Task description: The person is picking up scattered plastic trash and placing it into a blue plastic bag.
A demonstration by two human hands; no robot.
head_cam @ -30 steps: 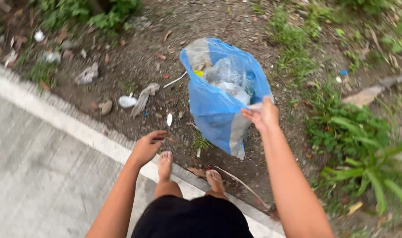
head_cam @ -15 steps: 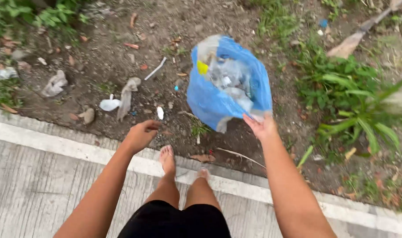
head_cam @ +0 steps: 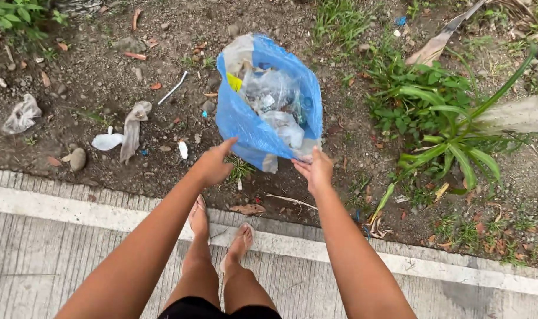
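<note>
A blue plastic bag (head_cam: 245,121) hangs open in front of me, filled with clear plastic wrappers and other litter. My right hand (head_cam: 315,169) grips the bag's near edge at its lower right. My left hand (head_cam: 214,163) reaches toward the bag's lower left side with a finger pointing at it, touching or almost touching the plastic. My bare feet (head_cam: 221,233) stand on the concrete curb (head_cam: 74,210) below the bag.
Litter lies on the dirt to the left: a white straw (head_cam: 173,87), a dirty cloth strip (head_cam: 132,130), white plastic scraps (head_cam: 106,141) and a crumpled wrapper (head_cam: 22,114). Green leafy plants (head_cam: 452,127) grow on the right. Ribbed concrete pavement (head_cam: 44,266) runs under me.
The view has shifted left and the bag now hangs nearer the centre. My left hand rose from near my foot up to the bag's lower left side.
</note>
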